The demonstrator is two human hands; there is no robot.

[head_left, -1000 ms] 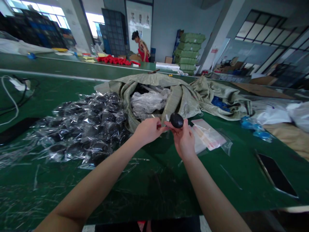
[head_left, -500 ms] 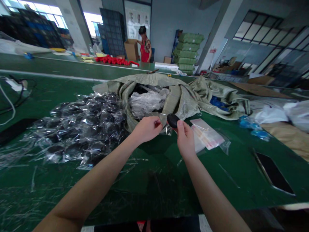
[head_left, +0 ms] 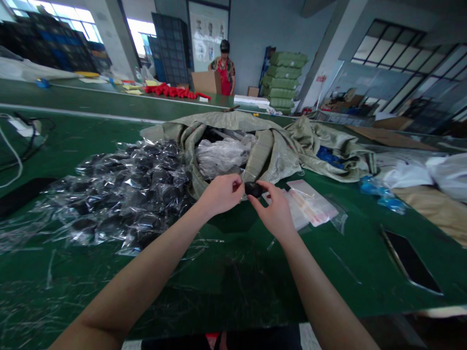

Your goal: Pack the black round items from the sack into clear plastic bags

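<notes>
Both hands pinch a small black oval object at the front lip of the sack.

Right hand (head_left: 273, 209): palm down, wrist angled in, fingertips (head_left: 260, 193) grasping the object's right end. Left hand (head_left: 221, 195): fingers clenched, curled against the object's left end; a small red speck shows at them, too small to identify. The black oval object (head_left: 253, 189) is matte, rounded and smooth-looking, just in front of the woven sack (head_left: 260, 154), which holds clear plastic. Pile of clear bags with dark contents (head_left: 124, 194): left of the sack. Flat plastic bag with red-and-white paper strips (head_left: 310, 204): front right of the sack. A co-worker in a red apron (head_left: 225, 68) stands well beyond it.
</notes>
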